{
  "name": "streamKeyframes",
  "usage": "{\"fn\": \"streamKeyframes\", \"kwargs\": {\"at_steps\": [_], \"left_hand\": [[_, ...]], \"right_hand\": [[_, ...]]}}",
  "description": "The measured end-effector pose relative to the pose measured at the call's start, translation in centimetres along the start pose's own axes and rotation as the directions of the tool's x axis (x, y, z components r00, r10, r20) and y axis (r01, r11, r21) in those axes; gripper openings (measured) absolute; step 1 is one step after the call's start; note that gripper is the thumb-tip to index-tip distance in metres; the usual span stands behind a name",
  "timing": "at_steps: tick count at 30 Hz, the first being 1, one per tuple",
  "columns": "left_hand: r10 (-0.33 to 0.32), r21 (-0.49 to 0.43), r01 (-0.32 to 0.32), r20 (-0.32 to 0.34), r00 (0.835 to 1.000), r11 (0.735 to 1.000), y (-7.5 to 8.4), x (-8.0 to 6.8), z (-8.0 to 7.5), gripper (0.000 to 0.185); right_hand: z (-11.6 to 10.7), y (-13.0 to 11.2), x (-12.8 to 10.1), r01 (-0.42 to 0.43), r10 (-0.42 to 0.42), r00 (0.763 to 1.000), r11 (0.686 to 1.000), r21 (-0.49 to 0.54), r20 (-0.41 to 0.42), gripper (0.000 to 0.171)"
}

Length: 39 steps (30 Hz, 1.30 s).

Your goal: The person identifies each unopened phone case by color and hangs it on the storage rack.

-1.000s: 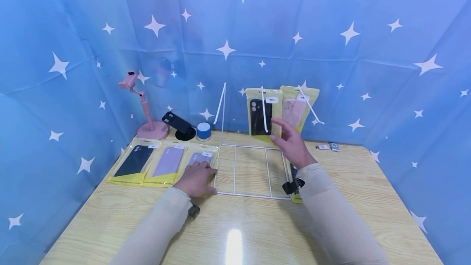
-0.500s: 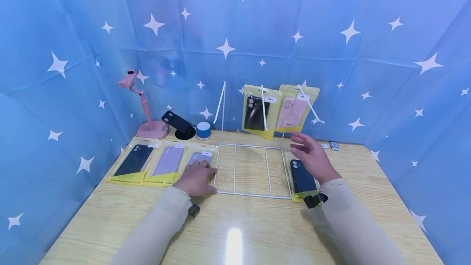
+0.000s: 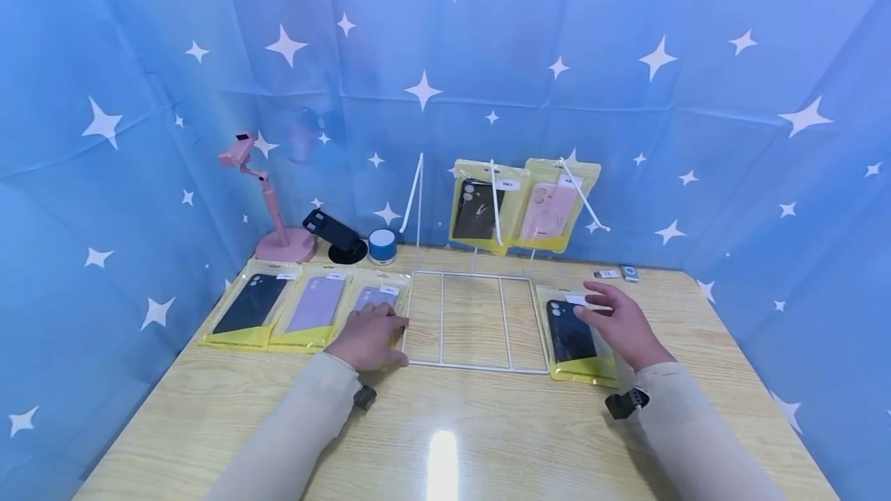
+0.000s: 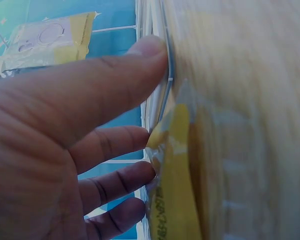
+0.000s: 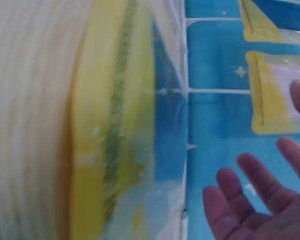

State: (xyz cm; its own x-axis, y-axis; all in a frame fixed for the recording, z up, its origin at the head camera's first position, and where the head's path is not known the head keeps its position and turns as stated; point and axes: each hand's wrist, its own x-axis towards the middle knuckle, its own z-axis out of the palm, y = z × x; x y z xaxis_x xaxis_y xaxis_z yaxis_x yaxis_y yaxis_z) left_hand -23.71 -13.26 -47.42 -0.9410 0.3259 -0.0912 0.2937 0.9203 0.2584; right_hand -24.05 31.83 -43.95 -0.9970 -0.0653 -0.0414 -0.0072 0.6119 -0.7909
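Shows a dark phone case (image 3: 572, 335) with camera rings (image 3: 554, 308), flat on the desk (image 3: 529, 431) right of a wire rack (image 3: 442, 315), in a clear, white-labelled, yellow-bottomed pouch (image 3: 585, 370). Holds the right hand (image 3: 623, 327) just above in a wide grip; rests the left hand (image 3: 367, 337), loosely spread, over a lilac phone case (image 3: 369, 297).

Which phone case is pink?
It's the pink phone case hanging furthest right on the white rack; the other packaged cases are dark or purple.

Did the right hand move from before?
Yes: against the white rack, the right hand went right and lower in the head view, away from the hanging black phone case.
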Motion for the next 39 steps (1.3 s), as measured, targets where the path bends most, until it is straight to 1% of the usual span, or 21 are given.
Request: {"fn": "streamKeyframes", "kwargs": {"at_steps": [8, 15, 18, 21, 27, 29, 33, 39], "left_hand": [[0.005, -0.006, -0.005, -0.003, 1.0, 1.0, -0.1, 0.0, 0.1, 0.074], [0.001, -0.011, -0.001, -0.001, 1.0, 1.0, -0.2, 0.0, 0.1, 0.074], [0.001, -0.012, -0.001, 0.003, 1.0, 1.0, -0.2, 0.0, 0.1, 0.074], [0.0, -0.011, 0.0, 0.004, 1.0, 1.0, -0.3, 0.1, 0.1, 0.074], [0.002, -0.012, -0.002, 0.002, 1.0, 1.0, -0.3, 0.1, 0.2, 0.074], [0.003, -0.016, -0.003, 0.001, 1.0, 1.0, -0.3, 0.1, 0.2, 0.074], [0.005, -0.016, -0.005, -0.001, 1.0, 1.0, -0.3, 0.1, 0.3, 0.074], [-0.004, -0.012, 0.004, 0.0, 1.0, 1.0, -0.3, 0.2, 0.3, 0.074]], "right_hand": [[0.0, 1.5, -0.5, -0.109, 0.116, 0.991, 0.989, -0.099, 0.067, 0.088], [0.3, 2.1, -0.3, -0.201, 0.222, 0.972, 0.958, -0.207, 0.081, 0.101], [0.5, 2.1, -0.2, -0.198, 0.224, 0.971, 0.951, -0.239, 0.085, 0.103], [0.7, 2.1, -0.1, -0.181, 0.211, 0.974, 0.945, -0.272, 0.085, 0.11], [1.0, 1.8, 0.1, -0.228, 0.263, 0.962, 0.917, -0.327, 0.068, 0.124], [1.2, 1.6, 0.1, -0.241, 0.279, 0.958, 0.909, -0.341, 0.065, 0.125], [1.4, 1.2, 0.3, -0.235, 0.275, 0.96, 0.901, -0.364, 0.06, 0.121], [1.6, 0.8, 0.5, -0.228, 0.27, 0.96, 0.91, -0.347, 0.077, 0.115]]}}
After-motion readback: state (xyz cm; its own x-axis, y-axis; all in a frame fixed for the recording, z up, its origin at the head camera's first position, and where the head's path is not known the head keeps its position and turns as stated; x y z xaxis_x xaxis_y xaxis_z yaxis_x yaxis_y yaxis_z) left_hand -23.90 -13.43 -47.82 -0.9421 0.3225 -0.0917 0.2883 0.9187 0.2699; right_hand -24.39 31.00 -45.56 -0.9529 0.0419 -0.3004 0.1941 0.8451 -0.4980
